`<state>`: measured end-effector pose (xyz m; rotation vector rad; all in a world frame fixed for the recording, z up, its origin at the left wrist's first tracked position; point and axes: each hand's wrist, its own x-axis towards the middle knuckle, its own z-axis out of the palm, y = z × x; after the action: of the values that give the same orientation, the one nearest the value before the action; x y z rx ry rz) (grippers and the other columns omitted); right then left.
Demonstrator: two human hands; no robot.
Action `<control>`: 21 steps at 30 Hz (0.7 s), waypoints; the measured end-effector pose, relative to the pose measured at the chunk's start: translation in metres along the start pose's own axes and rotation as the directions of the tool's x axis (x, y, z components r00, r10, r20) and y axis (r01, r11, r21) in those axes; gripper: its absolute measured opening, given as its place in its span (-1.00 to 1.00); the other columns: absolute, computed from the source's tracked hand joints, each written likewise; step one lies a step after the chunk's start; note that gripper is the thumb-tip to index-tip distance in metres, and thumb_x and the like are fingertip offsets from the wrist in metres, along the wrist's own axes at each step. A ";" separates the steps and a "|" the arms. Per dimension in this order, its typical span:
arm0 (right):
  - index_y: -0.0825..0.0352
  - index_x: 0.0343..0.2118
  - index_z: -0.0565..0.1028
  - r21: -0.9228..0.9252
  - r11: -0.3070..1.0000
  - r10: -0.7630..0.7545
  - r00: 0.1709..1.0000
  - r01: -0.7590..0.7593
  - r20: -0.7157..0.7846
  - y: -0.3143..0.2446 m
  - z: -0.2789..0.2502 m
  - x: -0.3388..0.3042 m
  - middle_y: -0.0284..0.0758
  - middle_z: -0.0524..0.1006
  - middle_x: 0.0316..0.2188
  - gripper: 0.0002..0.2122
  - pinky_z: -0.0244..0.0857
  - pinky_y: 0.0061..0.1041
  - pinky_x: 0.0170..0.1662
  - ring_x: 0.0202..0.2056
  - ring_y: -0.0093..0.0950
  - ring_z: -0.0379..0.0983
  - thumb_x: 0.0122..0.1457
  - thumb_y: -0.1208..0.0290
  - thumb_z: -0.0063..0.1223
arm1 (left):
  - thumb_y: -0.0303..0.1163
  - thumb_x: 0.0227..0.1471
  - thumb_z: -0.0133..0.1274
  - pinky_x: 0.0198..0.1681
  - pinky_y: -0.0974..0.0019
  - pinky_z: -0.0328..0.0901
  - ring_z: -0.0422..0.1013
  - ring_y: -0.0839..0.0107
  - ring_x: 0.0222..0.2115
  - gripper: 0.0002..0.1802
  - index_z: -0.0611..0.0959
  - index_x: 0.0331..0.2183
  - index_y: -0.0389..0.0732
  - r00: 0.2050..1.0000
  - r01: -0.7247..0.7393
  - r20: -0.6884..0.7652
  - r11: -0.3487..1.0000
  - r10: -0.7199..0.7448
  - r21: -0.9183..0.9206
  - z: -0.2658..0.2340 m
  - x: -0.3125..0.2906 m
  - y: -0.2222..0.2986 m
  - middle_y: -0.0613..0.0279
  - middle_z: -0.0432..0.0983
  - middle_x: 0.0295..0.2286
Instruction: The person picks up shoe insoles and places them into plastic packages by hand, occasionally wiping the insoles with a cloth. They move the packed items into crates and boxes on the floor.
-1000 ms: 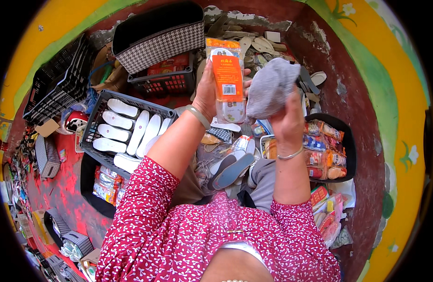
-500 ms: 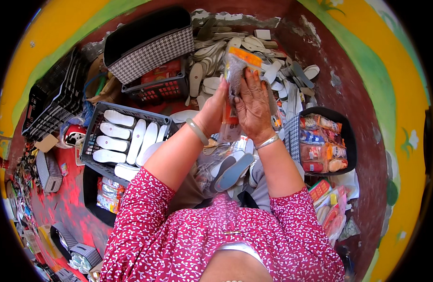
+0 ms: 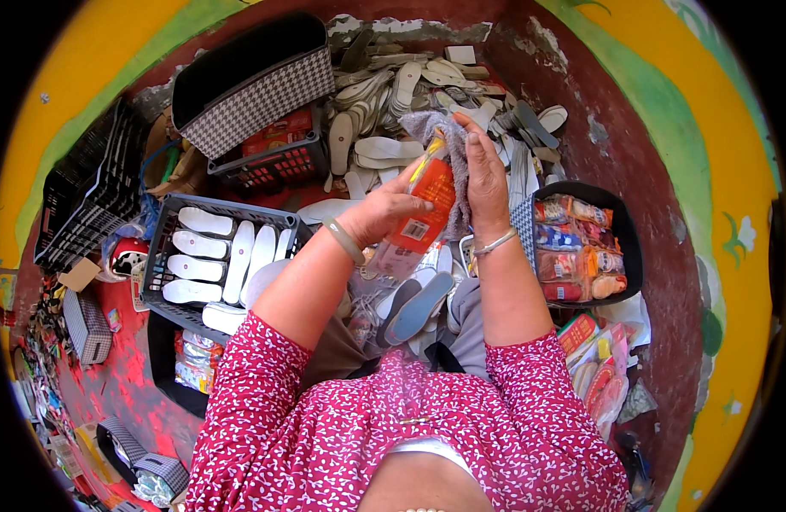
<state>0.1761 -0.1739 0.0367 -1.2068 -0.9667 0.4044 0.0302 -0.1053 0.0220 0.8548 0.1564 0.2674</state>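
Head view: orange packet (image 3: 430, 194) within left grip (image 3: 384, 212)

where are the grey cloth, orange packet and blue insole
Grey cloth (image 3: 459, 155), head view: a fold near its middle.
Orange packet (image 3: 436, 183), head view: its printed front.
Blue insole (image 3: 420, 311), head view: middle of its flat face.

The flat orange-and-clear plastic packet (image 3: 427, 200) looks glossy and smooth; the crumpled grey cloth (image 3: 455, 145), matt and fuzzy. Smooth matt white insoles (image 3: 198, 245) lie along the left edge of a dark grey, rigid plastic crate (image 3: 175, 312). The thin silver bangle (image 3: 497, 241) is shiny metal.
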 end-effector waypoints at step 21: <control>0.34 -0.65 0.39 -0.826 0.558 -0.284 0.954 0.080 -0.099 0.005 -0.001 0.003 -0.15 0.40 -0.75 -0.54 0.21 -0.33 -0.61 -0.65 -0.15 0.36 0.02 -0.06 0.03 | -0.25 0.05 -0.04 -0.13 0.35 0.32 0.42 0.39 -0.21 -0.40 0.22 0.08 -0.26 0.976 0.201 0.087 0.979 -0.201 0.018 -0.017 0.008 -0.012 0.16 0.43 -0.17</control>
<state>0.1793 -0.1707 0.0333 -1.9183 -1.1024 -0.4306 0.0355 -0.0981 0.0020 0.8510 0.1603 0.0389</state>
